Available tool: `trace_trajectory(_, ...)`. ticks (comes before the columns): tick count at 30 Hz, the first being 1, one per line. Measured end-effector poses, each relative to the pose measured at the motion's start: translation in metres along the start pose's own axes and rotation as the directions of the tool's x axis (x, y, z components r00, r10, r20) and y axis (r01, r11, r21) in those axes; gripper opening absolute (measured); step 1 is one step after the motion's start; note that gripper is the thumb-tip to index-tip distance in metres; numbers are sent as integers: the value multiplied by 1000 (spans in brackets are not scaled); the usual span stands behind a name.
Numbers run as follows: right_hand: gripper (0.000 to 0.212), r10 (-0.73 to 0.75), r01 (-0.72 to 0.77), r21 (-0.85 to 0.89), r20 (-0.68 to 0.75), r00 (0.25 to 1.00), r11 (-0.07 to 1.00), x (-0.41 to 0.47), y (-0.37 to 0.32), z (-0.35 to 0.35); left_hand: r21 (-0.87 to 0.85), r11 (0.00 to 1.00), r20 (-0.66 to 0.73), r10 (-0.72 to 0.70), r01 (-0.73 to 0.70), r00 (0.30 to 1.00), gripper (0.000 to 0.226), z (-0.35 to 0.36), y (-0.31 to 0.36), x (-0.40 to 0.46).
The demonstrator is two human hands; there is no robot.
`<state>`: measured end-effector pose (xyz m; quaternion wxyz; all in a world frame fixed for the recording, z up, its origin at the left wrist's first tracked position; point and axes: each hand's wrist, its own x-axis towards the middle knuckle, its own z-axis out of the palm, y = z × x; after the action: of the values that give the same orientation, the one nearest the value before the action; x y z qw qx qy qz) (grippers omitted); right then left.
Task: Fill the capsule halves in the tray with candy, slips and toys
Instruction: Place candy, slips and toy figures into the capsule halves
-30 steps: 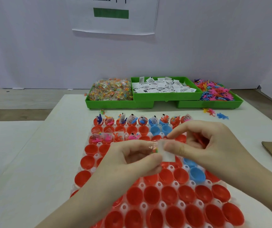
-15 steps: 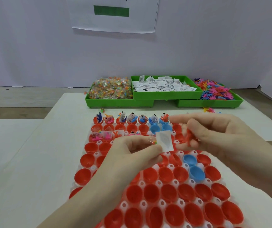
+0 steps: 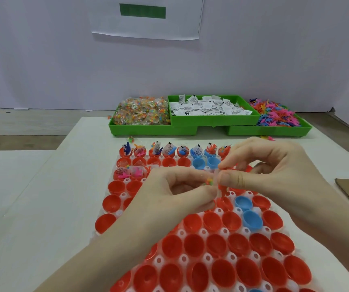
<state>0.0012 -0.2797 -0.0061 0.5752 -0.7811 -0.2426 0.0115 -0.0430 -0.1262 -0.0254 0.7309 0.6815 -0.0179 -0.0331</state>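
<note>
**Hands gathering one set of fillings above the capsule tray**

Both hands meet over the middle of the tray (image 3: 192, 258). The left hand (image 3: 175, 186) has thumb and fingers curled in a pinch on a candy packet (image 3: 210, 182), of which only coloured beads show. The right hand (image 3: 274, 171) pinches a pale slip (image 3: 218, 182) under its thumb, and an orange toy (image 3: 224, 189) hangs below its fingers. The bundle's long axis runs roughly 12 to 6 o'clock. Judged from this, the next open red capsule half (image 3: 224, 204) lies directly beneath, at 6 o'clock from the fingertips, and the right hand is the nearer. The far row and a few halves at 10 o'clock are already filled. At 12 o'clock on the tabletop (image 3: 43, 207) stand the green bins (image 3: 213, 121) of stock. The hands hide the tray's centre; its near edge is cut off.
</note>
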Motion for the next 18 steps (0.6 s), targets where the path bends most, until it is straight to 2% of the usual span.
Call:
trace_trajectory(4, 28, 86, -96, 141, 71, 994, 985, 1, 5, 3, 74, 996, 54, 44, -48, 998, 15, -2, -3, 0)
trace_trajectory(8, 37, 137, -147, 183, 64, 988, 972, -1, 13, 6, 9, 1000, 16, 8, -8, 1000, 20, -4, -10, -1)
trace_trajectory(10, 32, 156, -175, 183, 111, 981, 967, -3, 14, 8, -20, 1000, -12, -19, 19, 1000, 24, -5, -14, -4)
trace_trajectory(12, 26, 161, -189, 168, 167, 973, 967, -4, 16, 10, -96, 992, -36, -89, 85, 995, 37, -7, -18, -6)
trace_trajectory(15, 28, 190, -218, 94, 242, 951, 971, -4, 20, 12, -204, 962, -94, -205, 182, 974, 51, -11, -22, -6)
trace_trajectory(18, 23, 206, -208, -28, 307, 929, 978, -2, 26, 16, -154, 966, -135, -227, 206, 964, 62, -14, -27, -7)
